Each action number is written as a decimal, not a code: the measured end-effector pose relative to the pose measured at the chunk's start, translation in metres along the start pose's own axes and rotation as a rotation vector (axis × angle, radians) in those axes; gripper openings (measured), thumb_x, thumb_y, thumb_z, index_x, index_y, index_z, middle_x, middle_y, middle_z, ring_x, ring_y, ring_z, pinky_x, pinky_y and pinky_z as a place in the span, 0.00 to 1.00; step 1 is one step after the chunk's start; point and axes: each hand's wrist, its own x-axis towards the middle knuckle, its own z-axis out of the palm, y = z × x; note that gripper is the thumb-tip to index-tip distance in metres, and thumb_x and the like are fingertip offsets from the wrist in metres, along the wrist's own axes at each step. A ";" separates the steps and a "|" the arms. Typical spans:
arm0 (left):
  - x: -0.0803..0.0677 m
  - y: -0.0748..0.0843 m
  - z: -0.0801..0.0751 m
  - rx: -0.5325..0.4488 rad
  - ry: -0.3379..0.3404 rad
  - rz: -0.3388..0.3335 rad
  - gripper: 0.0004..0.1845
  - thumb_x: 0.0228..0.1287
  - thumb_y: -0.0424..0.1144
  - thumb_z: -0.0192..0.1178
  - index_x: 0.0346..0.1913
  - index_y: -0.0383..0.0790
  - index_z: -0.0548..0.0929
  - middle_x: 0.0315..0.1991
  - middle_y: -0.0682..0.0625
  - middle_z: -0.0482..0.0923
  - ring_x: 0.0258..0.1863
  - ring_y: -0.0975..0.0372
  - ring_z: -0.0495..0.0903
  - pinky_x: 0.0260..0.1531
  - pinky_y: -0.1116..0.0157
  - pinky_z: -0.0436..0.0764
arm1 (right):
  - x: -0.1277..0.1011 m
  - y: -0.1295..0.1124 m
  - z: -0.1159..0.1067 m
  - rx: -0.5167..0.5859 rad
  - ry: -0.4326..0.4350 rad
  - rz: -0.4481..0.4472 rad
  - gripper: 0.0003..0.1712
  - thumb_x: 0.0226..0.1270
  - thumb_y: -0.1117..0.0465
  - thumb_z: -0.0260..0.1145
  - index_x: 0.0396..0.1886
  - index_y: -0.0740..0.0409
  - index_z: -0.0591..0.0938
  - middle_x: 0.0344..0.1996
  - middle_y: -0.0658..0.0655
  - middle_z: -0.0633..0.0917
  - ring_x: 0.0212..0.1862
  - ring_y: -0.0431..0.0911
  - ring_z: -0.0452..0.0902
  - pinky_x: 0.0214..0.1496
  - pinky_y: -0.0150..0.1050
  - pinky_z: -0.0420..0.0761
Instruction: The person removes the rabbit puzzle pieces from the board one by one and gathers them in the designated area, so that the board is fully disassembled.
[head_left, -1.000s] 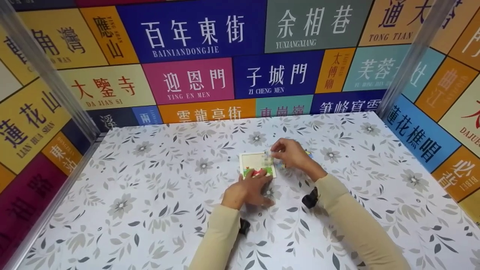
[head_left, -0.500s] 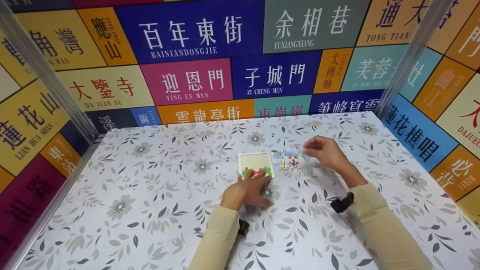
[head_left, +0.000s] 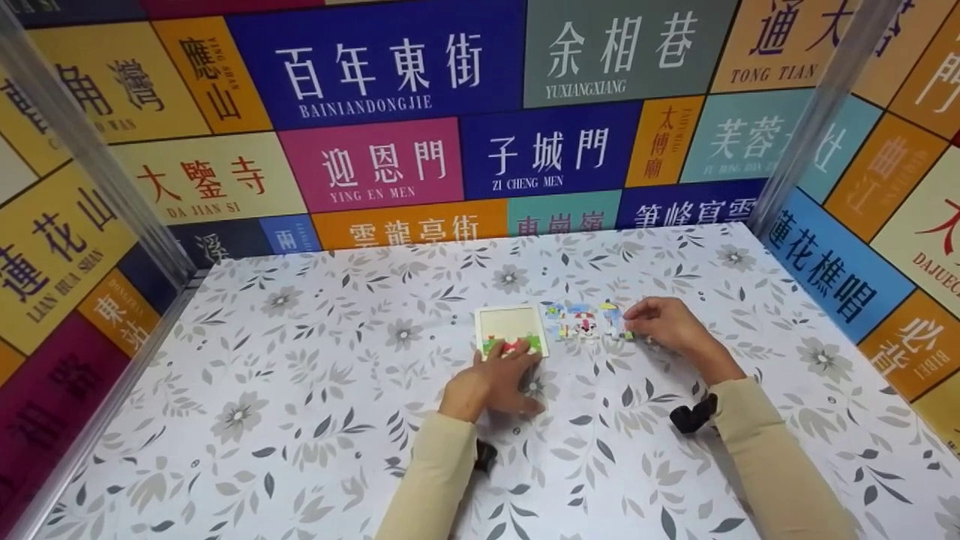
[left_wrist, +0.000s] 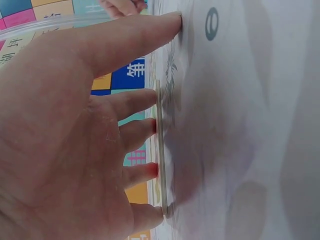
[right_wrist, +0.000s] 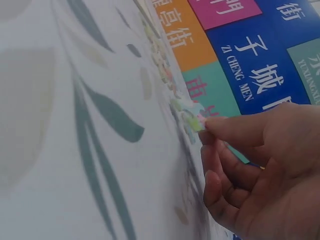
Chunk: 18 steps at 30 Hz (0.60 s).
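A small square puzzle board (head_left: 512,310) with a pale frame lies flat on the table, with green and red artwork along its near side and a bare cream area above. My left hand (head_left: 491,382) rests its fingertips on the near edge, thumb spread to the side. The left wrist view shows the board edge-on (left_wrist: 162,150) under those straight fingers. Right of the board lie several loose colourful puzzle pieces (head_left: 583,322). At their right end, my right hand (head_left: 667,326) pinches a puzzle piece (right_wrist: 194,119), green and light blue, between thumb and forefinger, low over the table.
A white cloth with grey flowers and leaves covers the table (head_left: 322,390). Behind it stands a wall of coloured sign panels (head_left: 375,165). Clear upright strips (head_left: 799,120) stand at both back corners.
My right hand has moved from the board's right side rightward past the loose pieces, then down toward the table at their right end. The left hand has stayed on the board.
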 end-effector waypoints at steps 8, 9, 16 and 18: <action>0.000 0.001 0.001 -0.004 -0.012 0.002 0.45 0.60 0.54 0.67 0.79 0.57 0.59 0.83 0.57 0.46 0.83 0.50 0.38 0.79 0.43 0.41 | 0.004 0.000 0.010 -0.038 0.003 0.047 0.12 0.70 0.63 0.65 0.47 0.66 0.83 0.39 0.60 0.85 0.32 0.40 0.74 0.35 0.33 0.75; 0.000 0.000 0.000 -0.002 -0.015 0.004 0.45 0.61 0.54 0.67 0.79 0.57 0.58 0.83 0.57 0.46 0.83 0.51 0.38 0.79 0.43 0.41 | 0.004 0.000 0.010 -0.043 0.001 0.046 0.12 0.70 0.63 0.65 0.48 0.66 0.83 0.40 0.61 0.86 0.32 0.41 0.74 0.35 0.33 0.75; 0.001 0.001 -0.001 -0.001 -0.009 0.000 0.44 0.61 0.54 0.66 0.79 0.56 0.59 0.83 0.56 0.46 0.83 0.50 0.39 0.79 0.41 0.42 | 0.002 -0.005 0.009 -0.065 -0.003 0.062 0.13 0.67 0.60 0.68 0.47 0.64 0.85 0.41 0.62 0.87 0.33 0.41 0.74 0.36 0.32 0.74; 0.001 0.001 0.000 -0.006 -0.015 -0.002 0.44 0.61 0.54 0.66 0.79 0.57 0.59 0.83 0.57 0.45 0.83 0.51 0.38 0.79 0.42 0.41 | 0.000 -0.005 0.009 -0.073 -0.019 0.073 0.14 0.66 0.60 0.70 0.47 0.64 0.85 0.41 0.60 0.86 0.33 0.41 0.74 0.36 0.33 0.74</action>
